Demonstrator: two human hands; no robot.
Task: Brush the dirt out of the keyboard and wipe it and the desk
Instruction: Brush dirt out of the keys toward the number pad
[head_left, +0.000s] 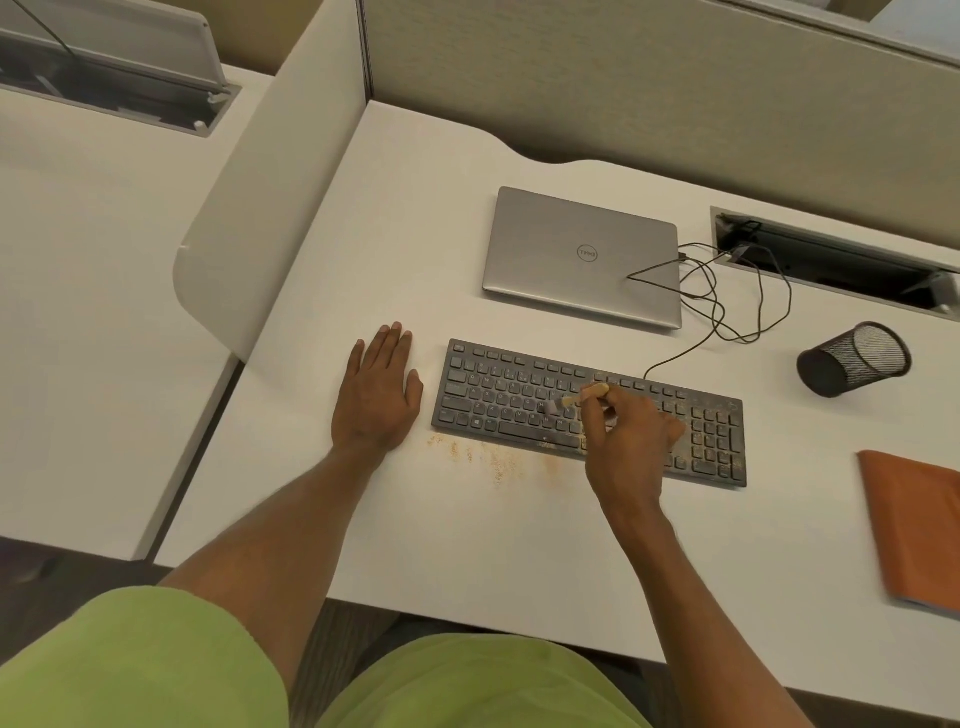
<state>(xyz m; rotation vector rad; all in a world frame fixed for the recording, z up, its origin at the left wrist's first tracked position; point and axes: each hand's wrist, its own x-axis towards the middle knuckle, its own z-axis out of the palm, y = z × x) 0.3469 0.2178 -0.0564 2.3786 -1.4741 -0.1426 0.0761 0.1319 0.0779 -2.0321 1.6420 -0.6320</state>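
A black keyboard (498, 395) lies on the white desk (467, 530), dusted with sandy dirt, most thickly around its number pad. My right hand (628, 436) is over the keyboard's middle and grips a small brush (576, 397) with a pale wooden handle, its blurred bristles down on the keys. My left hand (379, 389) rests flat on the desk, fingers straight, just left of the keyboard. A trail of sandy dirt (483, 457) lies on the desk along the keyboard's front edge.
A closed silver laptop (582, 257) sits behind the keyboard, with black cables (727, 306) looping to a desk cable slot (831, 260). A black mesh pen cup (852, 358) lies tipped at right. An orange notebook (919, 525) lies near the right edge. A partition (270, 208) borders the left.
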